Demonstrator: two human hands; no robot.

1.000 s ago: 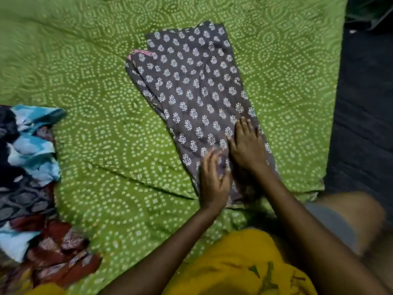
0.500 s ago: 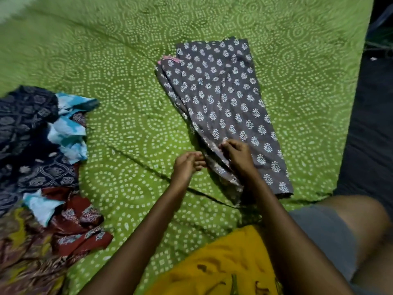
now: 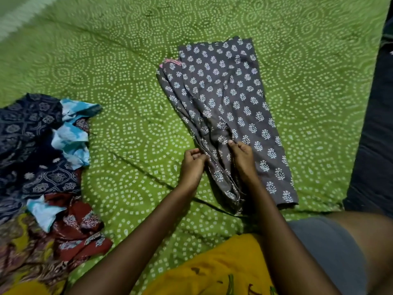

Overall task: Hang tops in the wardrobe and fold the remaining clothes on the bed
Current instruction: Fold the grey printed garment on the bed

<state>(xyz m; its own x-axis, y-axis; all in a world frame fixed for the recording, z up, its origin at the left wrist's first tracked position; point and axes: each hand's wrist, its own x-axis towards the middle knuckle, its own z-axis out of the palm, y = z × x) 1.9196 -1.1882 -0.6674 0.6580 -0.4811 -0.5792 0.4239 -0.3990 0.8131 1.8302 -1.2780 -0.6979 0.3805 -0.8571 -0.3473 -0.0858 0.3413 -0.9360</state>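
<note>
A grey garment with white leaf prints [image 3: 229, 99] lies folded lengthwise on the green patterned bedspread [image 3: 127, 60], a pink edge showing at its far left corner. My left hand [image 3: 192, 165] pinches the garment's left edge near its lower part, fingers curled. My right hand [image 3: 242, 159] rests on the cloth just to the right, fingers curled and pinching a fold of the fabric. The two hands are close together, a narrow strip of bunched cloth between them.
A pile of loose clothes [image 3: 42, 158] in navy, light blue, red and multicolour prints lies at the left on the bed. The bed's right edge meets a dark floor [image 3: 374, 124]. My yellow top and my knee fill the bottom right.
A second ago both hands lay flat, pressing the garment's near end. They have since curled and taken hold of its left folds. The view has shifted, showing more of the clothes pile.
</note>
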